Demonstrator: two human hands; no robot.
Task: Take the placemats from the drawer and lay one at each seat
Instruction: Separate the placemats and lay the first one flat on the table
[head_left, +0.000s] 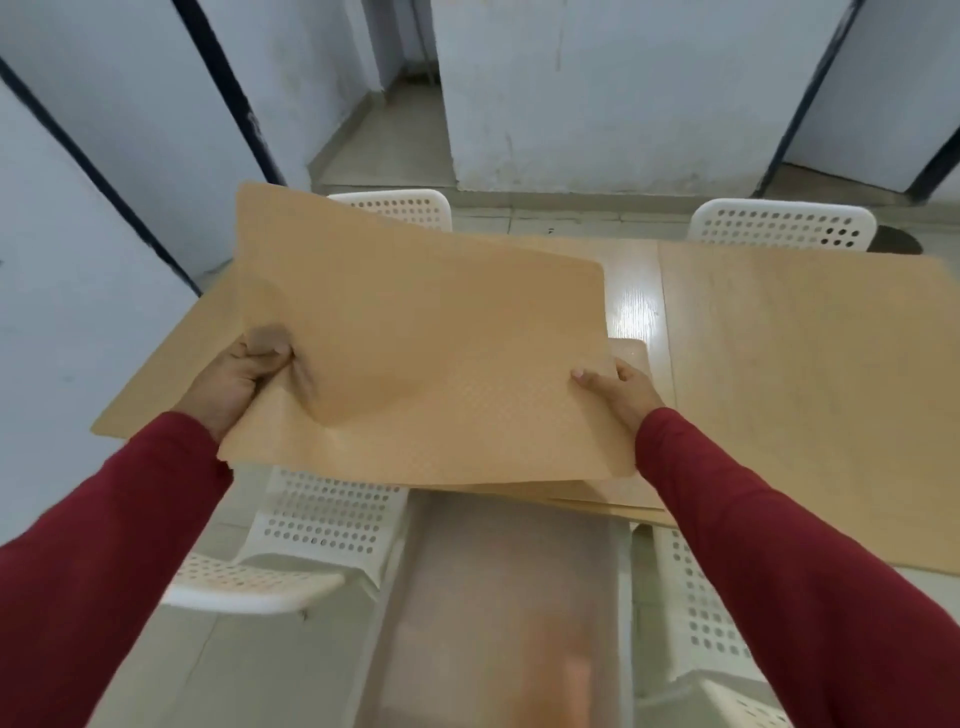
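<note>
I hold a tan textured placemat (426, 338) up over the near edge of the light wooden table (789, 364). My left hand (244, 374) grips its left edge, bunching the mat there. My right hand (618, 387) pinches its right edge, thumb on top. More tan placemats (597, 496) lie stacked on the table's near edge under the held one, partly hidden by it. Below me stands a translucent plastic drawer unit (498, 597).
Four white perforated chairs surround the table: one at the far left (400, 205), one at the far right (784, 228), one at the near left (311, 525), one at the near right (701, 613). White walls with dark frames stand behind and to the left.
</note>
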